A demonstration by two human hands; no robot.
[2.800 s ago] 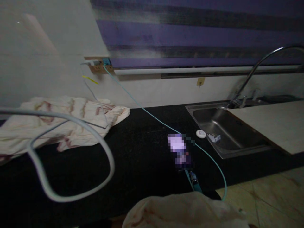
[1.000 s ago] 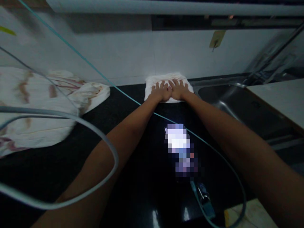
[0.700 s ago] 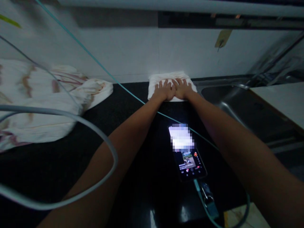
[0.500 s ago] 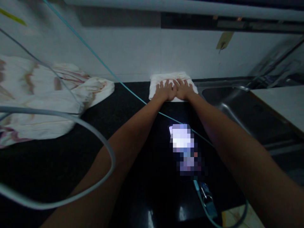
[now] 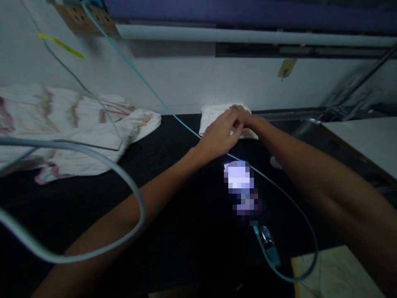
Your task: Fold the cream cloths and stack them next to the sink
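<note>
A folded white cloth (image 5: 211, 116) lies on the dark counter against the wall. Above its front part, my left hand (image 5: 219, 131) has its fingers stretched toward the other hand and its thumb apart. My right hand (image 5: 245, 116) is up against the left fingertips over the cloth, its own fingers mostly hidden. I see nothing held by the left hand. Nearer to me, between my forearms, a lit phone-like screen (image 5: 238, 177), blurred into blocks, lies on the counter with a teal cable (image 5: 308, 231) running by it.
A stained, crumpled white cloth (image 5: 93, 136) covers the counter's left side. A thick grey cord (image 5: 141, 203) loops across the left foreground. At right are a metal sink (image 5: 297, 131) and a pale board (image 5: 366, 132). A wall socket strip (image 5: 93, 16) is at upper left.
My hands were spread flat on the folded cloth; now they have lifted and come together, the left one crossing toward the right. The view has tilted upward a little.
</note>
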